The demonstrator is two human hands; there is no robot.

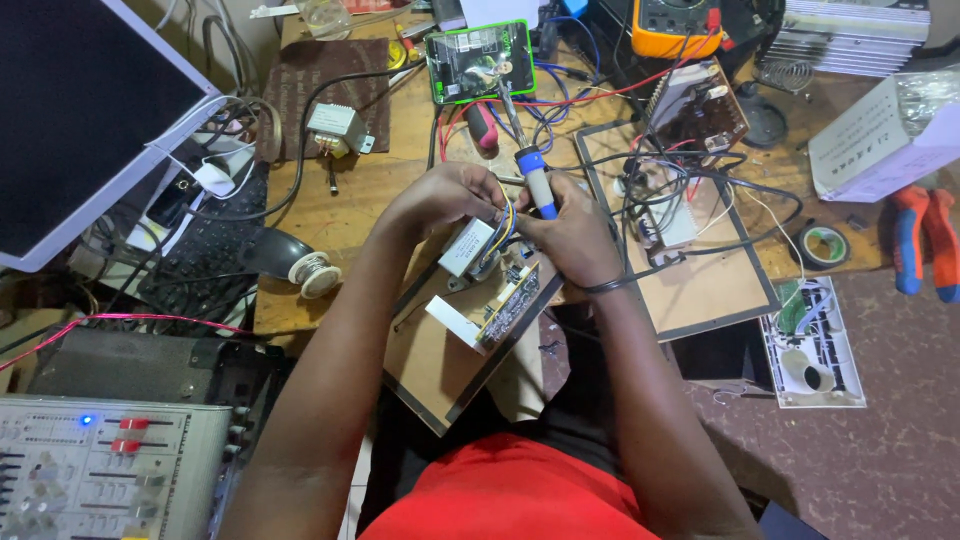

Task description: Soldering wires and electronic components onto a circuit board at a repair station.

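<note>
My left hand [442,197] holds a small silver transformer [468,246] with coloured wires [505,222] coming out of its top. My right hand [575,232] grips a soldering iron [531,165] with a blue and white handle, its tip pointing away from me. Both hands meet over a green circuit board [507,305] that lies on a brown wooden board [432,355] tilted across my lap. The ends of the wires between my fingers are hidden.
A monitor [80,110] stands at the left, an audio mixer [100,470] below it. A solder spool [318,272], a second transformer [335,128], a green-framed board [478,60], a multimeter [672,25], tape roll [824,243], red-blue pliers [925,240] and another wired board [690,215] crowd the bench.
</note>
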